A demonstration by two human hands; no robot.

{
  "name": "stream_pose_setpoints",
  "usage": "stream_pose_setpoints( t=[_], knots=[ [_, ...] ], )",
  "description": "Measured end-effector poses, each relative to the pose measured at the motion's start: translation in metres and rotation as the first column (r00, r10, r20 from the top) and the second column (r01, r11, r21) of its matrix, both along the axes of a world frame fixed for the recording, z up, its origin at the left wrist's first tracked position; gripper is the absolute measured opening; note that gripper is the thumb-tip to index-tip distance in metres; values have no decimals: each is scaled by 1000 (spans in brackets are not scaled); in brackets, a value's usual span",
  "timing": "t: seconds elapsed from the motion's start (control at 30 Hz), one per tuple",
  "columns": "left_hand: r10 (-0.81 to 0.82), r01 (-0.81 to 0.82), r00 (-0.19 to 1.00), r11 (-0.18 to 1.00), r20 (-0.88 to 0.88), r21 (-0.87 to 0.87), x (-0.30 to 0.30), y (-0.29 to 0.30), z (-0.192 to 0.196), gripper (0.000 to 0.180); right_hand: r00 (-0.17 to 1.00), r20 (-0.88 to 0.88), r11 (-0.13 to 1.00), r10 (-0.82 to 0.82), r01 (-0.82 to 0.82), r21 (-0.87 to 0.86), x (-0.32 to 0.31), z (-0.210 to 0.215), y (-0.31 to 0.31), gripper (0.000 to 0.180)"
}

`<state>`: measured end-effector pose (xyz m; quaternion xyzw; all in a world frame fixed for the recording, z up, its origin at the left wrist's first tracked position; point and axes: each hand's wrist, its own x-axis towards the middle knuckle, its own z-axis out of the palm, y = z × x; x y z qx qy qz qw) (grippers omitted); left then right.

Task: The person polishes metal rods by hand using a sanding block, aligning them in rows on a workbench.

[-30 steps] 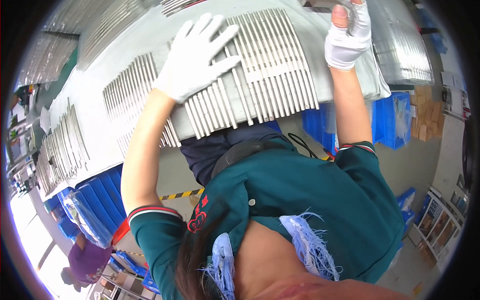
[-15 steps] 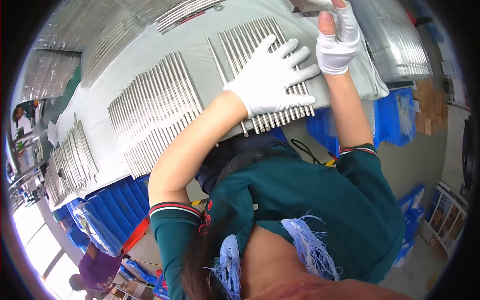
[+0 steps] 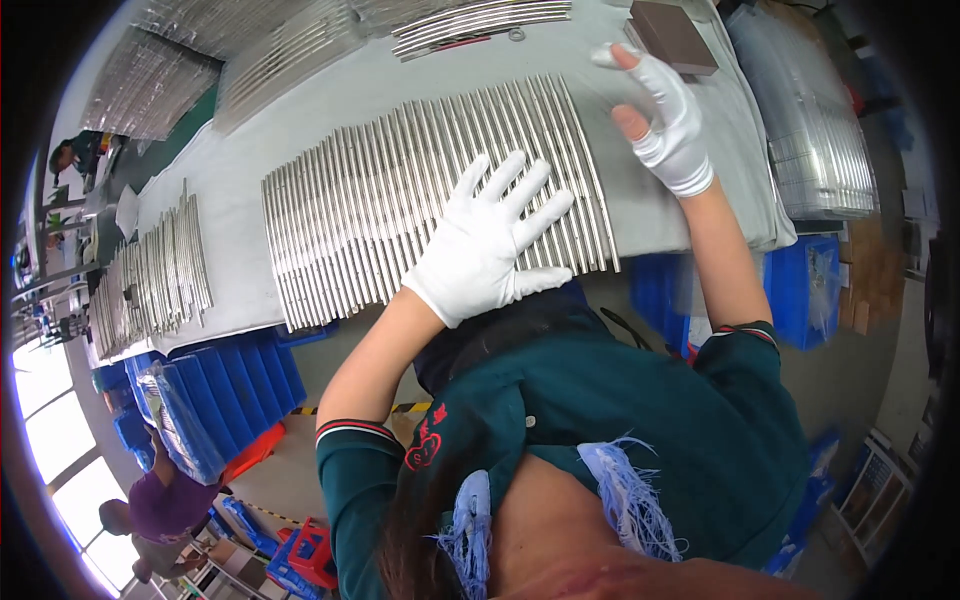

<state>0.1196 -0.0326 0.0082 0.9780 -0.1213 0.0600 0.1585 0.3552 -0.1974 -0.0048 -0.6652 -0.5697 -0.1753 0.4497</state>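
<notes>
A wide row of slim silvery metal rods [image 3: 350,200] lies side by side across the pale cloth on the table. My left hand [image 3: 485,235], in a white glove, rests flat over the near part of the row with its fingers spread. To the right of the rods, my right hand [image 3: 668,125] is raised over the cloth. Its glove leaves the thumb and index fingertips bare. Thumb and forefinger are apart, and nothing shows between them.
More rods [image 3: 480,22] and a small ring [image 3: 516,34] lie at the back. A brown box [image 3: 672,38] stands at the back right, beside stacked clear plastic trays [image 3: 800,120]. Another rod bunch [image 3: 150,270] is at far left. Blue bins [image 3: 235,400] stand below. A person in purple [image 3: 172,505] is beyond.
The separate right-hand group of rods has been pushed left against the larger group, closing the gap. My left hand moved left with them. My right hand came down slightly, its thumb and forefinger apart.
</notes>
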Motion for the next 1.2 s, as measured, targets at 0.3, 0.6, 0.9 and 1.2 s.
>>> stream_pose_setpoints(
  t=[0.3, 0.6, 0.9, 1.2],
  knots=[
    [251, -251, 968, 967, -26, -32, -73, -6, 4, 86, 832, 114, 670, 544, -348, -656, -62, 3, 54, 91],
    [532, -530, 846, 834, 33, 154, -119, 35, -6, 100, 744, 131, 604, 655, -410, -683, -82, 2, 70, 79],
    [535, -540, 842, 837, 77, 92, -117, 35, -9, 96, 818, 105, 544, 565, -274, -793, -36, 20, 4, 79],
    [540, -547, 836, 833, 96, 79, -118, 31, -6, 90, 717, 179, 614, 674, -408, -676, -85, 11, 94, 75]
  ],
)
